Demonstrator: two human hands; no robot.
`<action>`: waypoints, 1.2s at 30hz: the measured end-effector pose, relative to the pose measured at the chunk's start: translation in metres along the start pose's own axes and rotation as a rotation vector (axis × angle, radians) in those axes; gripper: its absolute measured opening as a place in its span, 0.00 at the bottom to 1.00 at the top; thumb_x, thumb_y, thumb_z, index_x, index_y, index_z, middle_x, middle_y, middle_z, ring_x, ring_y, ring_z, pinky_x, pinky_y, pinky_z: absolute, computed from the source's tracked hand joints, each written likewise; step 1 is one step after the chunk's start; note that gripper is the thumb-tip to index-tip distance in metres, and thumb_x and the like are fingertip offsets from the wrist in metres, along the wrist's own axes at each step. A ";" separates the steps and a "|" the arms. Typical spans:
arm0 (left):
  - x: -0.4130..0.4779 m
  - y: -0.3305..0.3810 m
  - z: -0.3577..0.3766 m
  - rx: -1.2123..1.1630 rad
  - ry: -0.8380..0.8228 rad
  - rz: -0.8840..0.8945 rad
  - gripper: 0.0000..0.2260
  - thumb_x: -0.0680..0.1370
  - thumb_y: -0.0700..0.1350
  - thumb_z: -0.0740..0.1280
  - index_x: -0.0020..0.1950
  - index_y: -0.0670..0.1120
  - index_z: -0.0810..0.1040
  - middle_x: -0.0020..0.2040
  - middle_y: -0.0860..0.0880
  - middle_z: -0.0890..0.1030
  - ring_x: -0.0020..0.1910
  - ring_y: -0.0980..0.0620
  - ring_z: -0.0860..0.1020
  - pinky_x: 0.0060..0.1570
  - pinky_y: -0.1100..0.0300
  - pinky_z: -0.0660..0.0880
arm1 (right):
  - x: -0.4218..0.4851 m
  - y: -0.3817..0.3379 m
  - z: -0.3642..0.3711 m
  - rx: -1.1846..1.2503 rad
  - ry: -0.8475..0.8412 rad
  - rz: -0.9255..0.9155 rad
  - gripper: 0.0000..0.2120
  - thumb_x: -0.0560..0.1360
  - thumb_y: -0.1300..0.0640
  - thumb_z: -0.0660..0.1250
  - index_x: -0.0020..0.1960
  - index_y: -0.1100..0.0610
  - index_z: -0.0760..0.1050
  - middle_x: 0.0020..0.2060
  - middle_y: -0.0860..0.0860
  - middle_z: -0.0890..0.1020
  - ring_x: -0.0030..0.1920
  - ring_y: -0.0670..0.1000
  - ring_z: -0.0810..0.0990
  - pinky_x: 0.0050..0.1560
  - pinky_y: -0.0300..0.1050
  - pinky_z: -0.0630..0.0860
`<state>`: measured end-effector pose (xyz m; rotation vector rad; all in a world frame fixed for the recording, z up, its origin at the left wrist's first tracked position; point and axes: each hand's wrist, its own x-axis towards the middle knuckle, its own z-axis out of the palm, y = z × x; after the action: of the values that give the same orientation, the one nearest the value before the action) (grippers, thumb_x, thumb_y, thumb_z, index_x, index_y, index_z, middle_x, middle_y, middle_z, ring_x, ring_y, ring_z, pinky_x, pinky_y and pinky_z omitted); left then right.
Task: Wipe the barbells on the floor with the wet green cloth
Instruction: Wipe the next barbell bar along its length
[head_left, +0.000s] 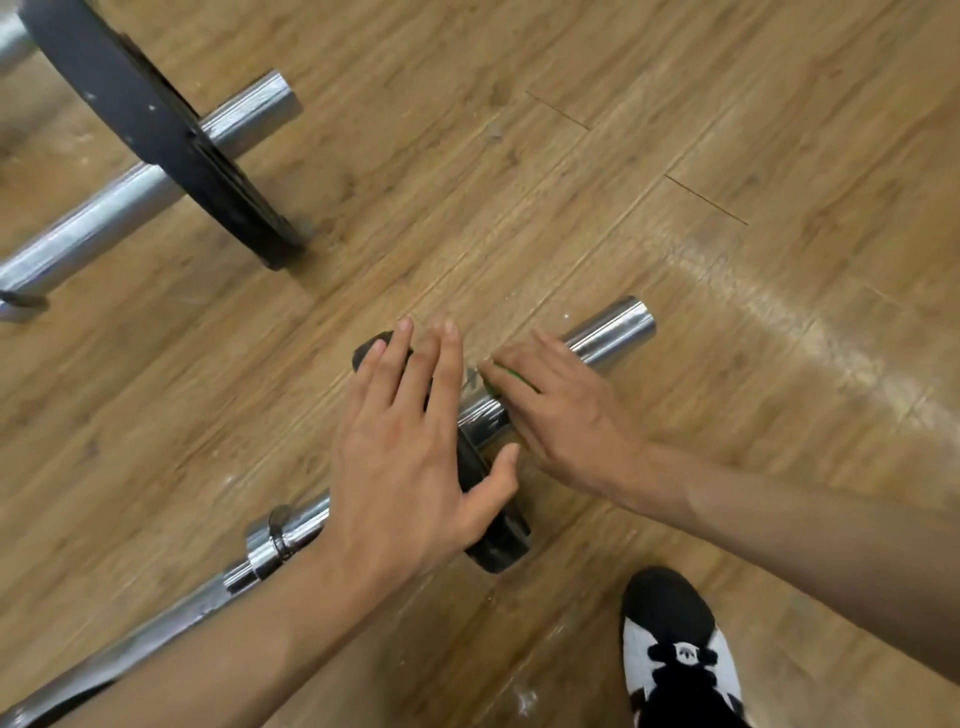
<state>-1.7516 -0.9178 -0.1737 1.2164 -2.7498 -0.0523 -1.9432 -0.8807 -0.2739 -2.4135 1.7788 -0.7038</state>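
From the head view, the near barbell (618, 332) lies slantwise on the wooden floor (727, 156), its chrome sleeve end pointing far right and its shaft running off to the near left. The left grip (410, 452), a bare hand, is released. Its fingers are straight and spread, laid flat on the black plate (498, 545) with the thumb against the plate's right face. The right grip (561, 410) lies across the sleeve just right of the plate. Its fingers are nearly straight and press the green cloth (511, 376) onto the chrome. Only a sliver of green shows at the fingertips, and the thumb is hidden, so I cannot tell whether it hooks under the bar. A second barbell (88, 223) with a larger plate lies at the far left, well apart from both hands. A black-and-white shoe (675, 649) stands near right, close to the small plate.

The likely trouble is rolling. A sideways wipe on a round sleeve could turn the bar, and a flat palm on the plate may not check it, sending the plate towards the shoe. The cloth, pressed rather than wrapped, could bunch or slip out and leave the underside unwiped. Fingertips near the plate's inner face could get nipped if the plate slides along the sleeve.
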 end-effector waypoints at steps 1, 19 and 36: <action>-0.001 0.000 0.000 0.010 -0.001 0.005 0.41 0.79 0.65 0.59 0.82 0.36 0.62 0.76 0.37 0.72 0.81 0.37 0.63 0.80 0.41 0.58 | -0.001 0.010 -0.005 -0.040 -0.029 -0.059 0.19 0.80 0.59 0.63 0.69 0.63 0.77 0.62 0.60 0.81 0.65 0.59 0.79 0.81 0.57 0.58; -0.010 0.012 0.003 0.005 0.073 0.008 0.39 0.78 0.65 0.61 0.78 0.36 0.70 0.73 0.36 0.75 0.79 0.36 0.66 0.79 0.40 0.60 | -0.020 0.052 -0.029 -0.167 0.132 0.372 0.13 0.81 0.57 0.61 0.61 0.59 0.80 0.70 0.60 0.76 0.73 0.64 0.72 0.79 0.64 0.56; -0.005 0.007 0.003 -0.023 0.082 0.003 0.37 0.78 0.64 0.62 0.77 0.38 0.72 0.73 0.39 0.76 0.79 0.36 0.66 0.78 0.40 0.61 | -0.004 0.025 -0.014 -0.133 0.226 0.452 0.14 0.81 0.58 0.60 0.60 0.58 0.82 0.57 0.55 0.84 0.67 0.56 0.78 0.80 0.63 0.55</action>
<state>-1.7539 -0.9095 -0.1763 1.1817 -2.6733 -0.0331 -1.9723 -0.8819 -0.2702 -1.9416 2.4146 -0.8459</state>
